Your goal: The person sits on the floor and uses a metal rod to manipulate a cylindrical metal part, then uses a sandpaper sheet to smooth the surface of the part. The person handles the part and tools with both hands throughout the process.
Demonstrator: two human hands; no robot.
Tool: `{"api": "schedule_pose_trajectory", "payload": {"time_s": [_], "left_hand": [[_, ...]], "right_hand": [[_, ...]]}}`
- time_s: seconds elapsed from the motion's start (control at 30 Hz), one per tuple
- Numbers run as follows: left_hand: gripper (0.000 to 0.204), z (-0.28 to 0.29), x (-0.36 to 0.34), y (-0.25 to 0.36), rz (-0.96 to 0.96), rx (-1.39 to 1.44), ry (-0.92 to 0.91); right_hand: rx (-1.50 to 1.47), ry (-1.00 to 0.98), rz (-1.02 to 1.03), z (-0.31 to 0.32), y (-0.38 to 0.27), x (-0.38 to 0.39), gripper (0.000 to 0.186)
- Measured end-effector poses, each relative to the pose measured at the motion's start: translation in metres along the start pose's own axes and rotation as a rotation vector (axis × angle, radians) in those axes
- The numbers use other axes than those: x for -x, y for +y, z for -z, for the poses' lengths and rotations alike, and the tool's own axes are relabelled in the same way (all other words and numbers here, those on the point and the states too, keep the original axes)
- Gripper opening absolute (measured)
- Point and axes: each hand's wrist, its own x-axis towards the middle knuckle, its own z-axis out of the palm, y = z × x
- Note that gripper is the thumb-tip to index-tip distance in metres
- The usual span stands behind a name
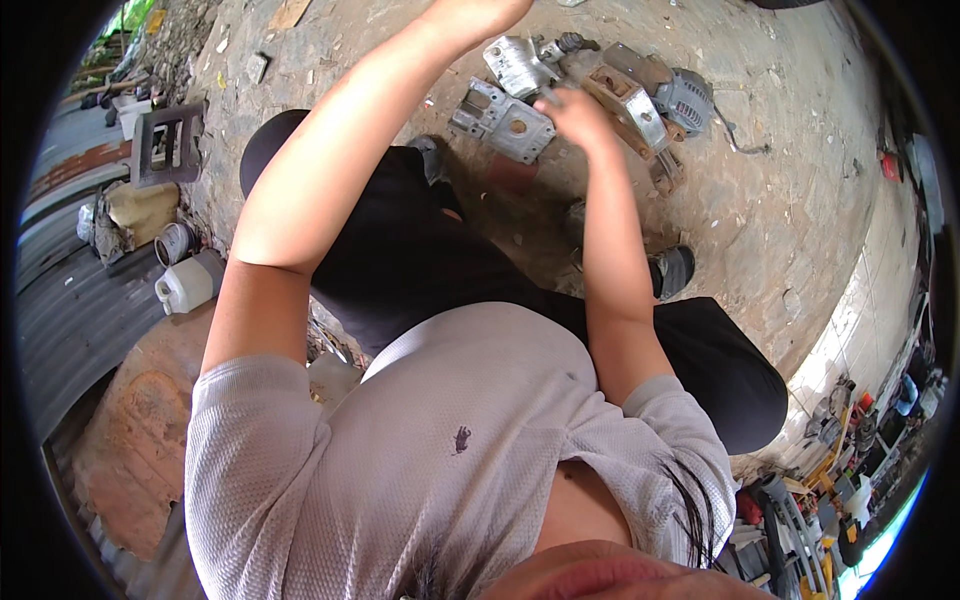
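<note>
The person crouches over a rough concrete floor [800,200]. The right hand [575,112] hangs over a cluster of grey metal castings [520,95], its fingers curled loosely and touching the flat bracket [503,122]; whether it actually grips anything cannot be told. The left hand [475,15] is raised at the top edge, mostly cut off, so its opening cannot be told. An alternator [685,100] lies just beside the castings, and a white jug [185,285] stands well apart.

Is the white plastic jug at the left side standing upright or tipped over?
Tipped over: the white plastic jug lies on its side on the ground, its capped neck pointing left, beside a round tin can.
</note>
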Motion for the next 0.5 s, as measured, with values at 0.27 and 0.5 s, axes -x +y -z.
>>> {"api": "schedule_pose_trajectory", "payload": {"time_s": [0.27,0.5], "left_hand": [[0.049,-0.004,0.008,0.003,0.009,0.481,0.048],[0.051,0.027,0.019,0.007,0.105,0.505,0.062]], "right_hand": [[0.69,-0.181,0.204,-0.197,0.079,0.012,0.029],[0.884,-0.047,0.348,-0.204,0.087,0.028,0.033]]}}
